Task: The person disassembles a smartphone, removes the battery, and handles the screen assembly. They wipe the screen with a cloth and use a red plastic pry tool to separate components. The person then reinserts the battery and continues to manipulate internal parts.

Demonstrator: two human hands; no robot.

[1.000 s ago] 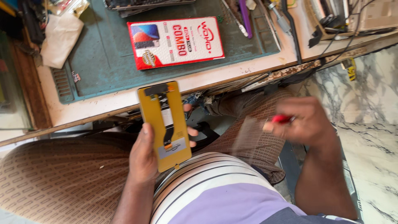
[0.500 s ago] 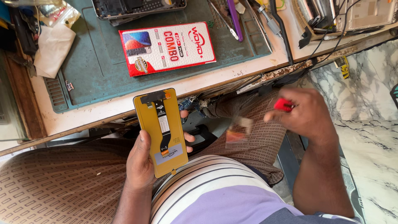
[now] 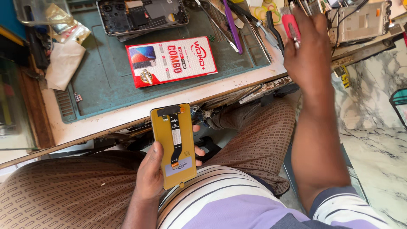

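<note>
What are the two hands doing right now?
Left hand: closed around a yellow phone screen panel.
Right hand: closed on a red-handled tool.

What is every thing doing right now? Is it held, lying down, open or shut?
Yellow phone screen: held upright in the left hand, back side up, over the lap.
Red-handled screwdriver: gripped in the right hand, raised over the bench.
Red box: shut, lying flat on the green mat.
Opened phone: back cover off, insides showing, lying on the mat.
Purple tool: lying loose, untouched.
</note>
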